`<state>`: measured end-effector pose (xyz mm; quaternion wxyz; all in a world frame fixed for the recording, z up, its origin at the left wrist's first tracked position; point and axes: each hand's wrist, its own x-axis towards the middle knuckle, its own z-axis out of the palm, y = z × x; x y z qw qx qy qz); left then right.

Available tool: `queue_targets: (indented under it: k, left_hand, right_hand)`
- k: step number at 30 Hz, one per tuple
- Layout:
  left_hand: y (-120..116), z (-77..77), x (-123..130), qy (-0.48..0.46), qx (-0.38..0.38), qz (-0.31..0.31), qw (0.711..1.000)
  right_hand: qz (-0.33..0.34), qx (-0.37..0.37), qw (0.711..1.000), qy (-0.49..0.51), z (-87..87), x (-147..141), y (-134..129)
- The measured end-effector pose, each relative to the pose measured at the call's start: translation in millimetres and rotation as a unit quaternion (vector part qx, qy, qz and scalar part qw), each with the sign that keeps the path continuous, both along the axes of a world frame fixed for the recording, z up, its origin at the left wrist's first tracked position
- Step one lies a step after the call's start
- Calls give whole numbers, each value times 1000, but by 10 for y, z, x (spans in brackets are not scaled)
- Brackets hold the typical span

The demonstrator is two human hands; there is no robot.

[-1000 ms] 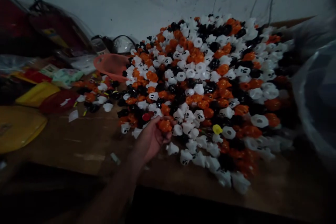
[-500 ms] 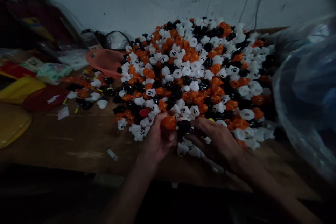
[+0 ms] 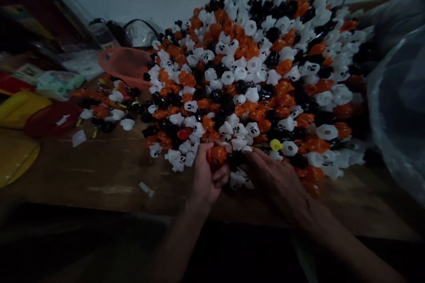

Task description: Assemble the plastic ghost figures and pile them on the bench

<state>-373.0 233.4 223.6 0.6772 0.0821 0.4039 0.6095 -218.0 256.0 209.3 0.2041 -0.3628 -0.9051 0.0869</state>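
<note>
My left hand (image 3: 207, 174) is closed around a small orange plastic pumpkin figure (image 3: 217, 156) with dark face marks. Just to its right, the fingers of my right hand (image 3: 277, 174) grip a small black plastic figure (image 3: 235, 156), which they partly cover. The two figures are side by side between my hands; whether they are joined I cannot tell. White ghost figures (image 3: 239, 130) with black faces lie right behind my fingers. A yellow knobbed piece (image 3: 276, 144) sits just beyond my right hand, and a red round piece (image 3: 182, 134) lies in the pile.
A big heap of white, orange and black figures covers the wooden table (image 3: 99, 177) up to the wall. An orange basket (image 3: 124, 64) leans at its left, near a smaller cluster (image 3: 111, 110). Clear plastic bags (image 3: 395, 110) stand at right; yellow and red items (image 3: 21, 110) lie far left.
The view has tipped down and come closer to the heap. Both hands stay together; the black figure is more covered by my right fingers, and the yellow piece now shows more fully.
</note>
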Motion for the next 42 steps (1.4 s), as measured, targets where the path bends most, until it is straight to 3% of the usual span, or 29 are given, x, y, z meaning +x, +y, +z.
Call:
queue_targets:
  k: [5,8,10,13,15,17,22,24,25,27,29,31,32,33,34,35,36,39,40,42]
  left_hand:
    - [-62,-32,82,52,-16,11,998]
    - [-87,-65,127,157,-17,41,987]
    - [-99,-86,147,282,6,87,955]
    - [-116,-107,179,432,77,148,886]
    - [-129,-118,211,451,133,165,867]
    - [-142,-127,247,434,178,169,867]
    - [-171,-140,299,393,212,162,880]
    - [-171,-140,299,396,229,151,877]
    - [-165,-140,297,392,236,143,878]
    - [-147,-139,296,378,244,126,884]
    - [-128,-143,296,367,239,110,892]
    - [-117,-155,297,367,228,99,896]
    - [-115,-166,296,370,226,98,896]
    - [-116,-181,295,371,227,97,895]
    - [-119,-202,293,376,226,95,894]
    - [-121,-227,290,386,222,92,891]
    - [-123,-255,288,400,212,86,887]
    - [-115,-330,283,438,161,80,881]
    - [-109,-342,280,438,143,86,883]
    - [-97,-337,270,418,102,97,897]
  right_hand:
    - [44,11,999,-5,-5,18,-70]
    - [46,12,999,-16,24,27,-133]
    - [44,17,998,-29,20,42,-171]
    - [40,25,998,-40,-4,69,-219]
    - [40,26,998,-29,0,78,-252]
    - [49,5,999,-1,35,73,-288]
    - [44,-161,975,147,162,7,-358]
    - [42,-287,927,238,184,-19,-357]
    - [45,-374,884,278,182,-29,-351]
    - [49,-560,758,330,153,-47,-340]
    - [36,-697,610,376,90,-62,-337]
    - [18,-773,483,412,10,-71,-336]
    - [19,-796,435,421,-29,-71,-332]
    - [28,-812,401,423,-62,-68,-323]
    - [37,-819,394,415,-87,-60,-308]
    - [43,-814,420,399,-100,-49,-289]
    - [43,-792,477,378,-99,-35,-268]
    - [0,-621,736,268,-26,8,-229]
    - [-24,-542,808,229,12,19,-234]
    - [-45,-407,895,176,77,33,-270]
